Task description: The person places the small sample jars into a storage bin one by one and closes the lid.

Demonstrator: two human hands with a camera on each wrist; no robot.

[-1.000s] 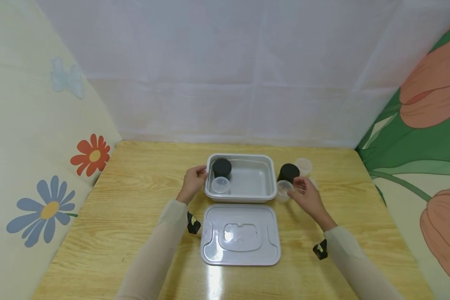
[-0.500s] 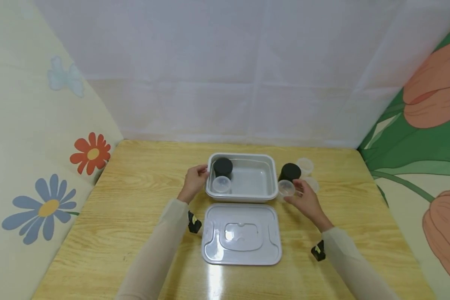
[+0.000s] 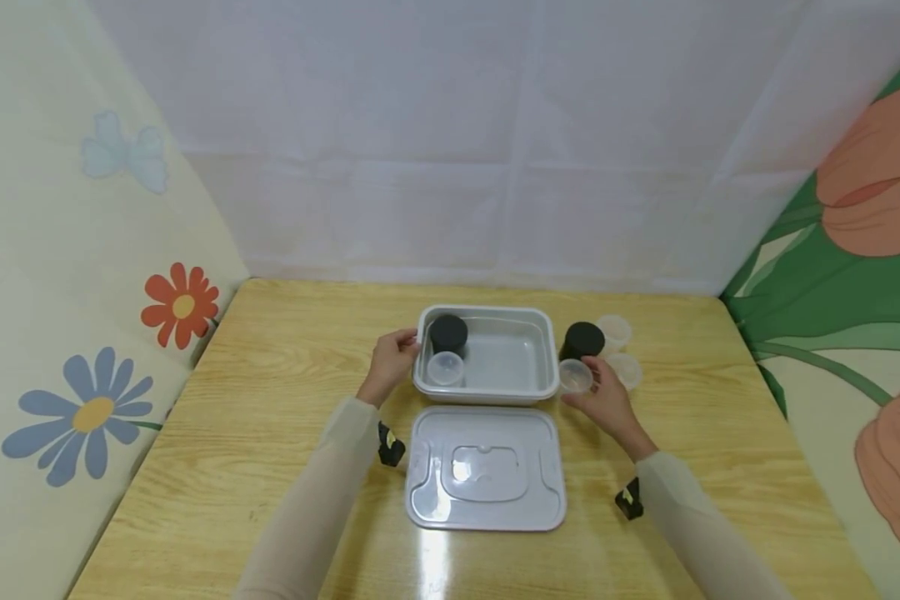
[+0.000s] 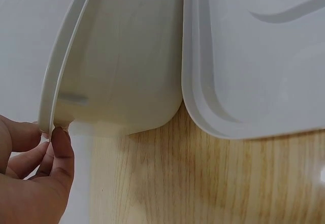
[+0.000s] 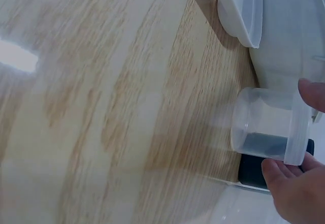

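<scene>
Two edges are pinched: left hand (image 3: 392,363) on tub rim (image 3: 487,393), right hand (image 3: 607,400) on cup (image 3: 575,377) just outside it.

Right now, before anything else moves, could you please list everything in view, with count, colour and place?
Table: 1, yellow-brown, under the containers
Tub: 1, pale grey, mid-table
Lid: 1, pale grey, flat on the near side of the tub
Inner jar: 1, black, tub's far left corner
Inner cup: 1, clear, tub's near left corner
Outer jar: 1, black, right of the tub
Held cup: 1, clear, in the right hand
Round pieces: 2, clear, beyond that hand
Back cloth: 1, white, behind
Left cloth: 1, cream, flowered, left
Right cloth: 1, green, coral and cream, right
Wrist devices: 2, black and yellow, one per wrist
Sleeves: 2, beige, both arms
Hands: 2, bare; left hand pinching the tub's left rim, right on the held cup
</scene>
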